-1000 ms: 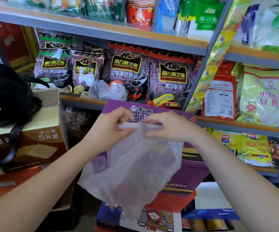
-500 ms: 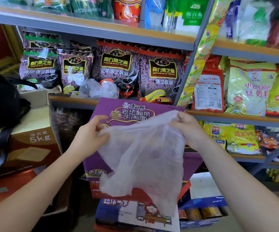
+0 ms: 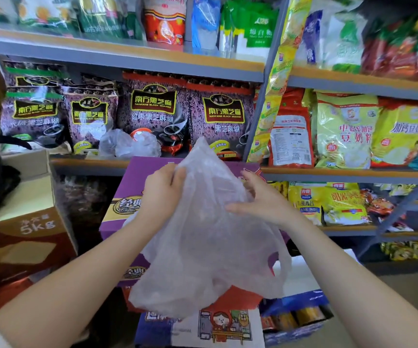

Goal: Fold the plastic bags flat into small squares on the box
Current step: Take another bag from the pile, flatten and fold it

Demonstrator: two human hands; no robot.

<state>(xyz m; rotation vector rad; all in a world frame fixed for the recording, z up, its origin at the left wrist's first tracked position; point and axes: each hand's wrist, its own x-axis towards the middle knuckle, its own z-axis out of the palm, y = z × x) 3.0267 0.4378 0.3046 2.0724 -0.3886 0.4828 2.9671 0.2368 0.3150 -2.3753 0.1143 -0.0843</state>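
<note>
Both your forearms reach forward, hands raised side by side.
Your left hand (image 3: pixel 164 190) pinches with curled fingers; your right hand (image 3: pixel 258 199) lies flatter, fingers extended leftward.

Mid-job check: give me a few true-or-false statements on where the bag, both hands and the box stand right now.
1. The left hand pinches the plastic bag near its upper edge. True.
2. The plastic bag already lies folded into a small square on the purple box. False: it hangs loose and unfolded, held up in front of the box.
3. The right hand rests on the bag with its fingers mostly straight. True.
4. A second crumpled clear bag sits on the shelf behind the box. True.
5. The brown 5kg carton stands to the right of the purple box. False: it stands to the left.
</note>
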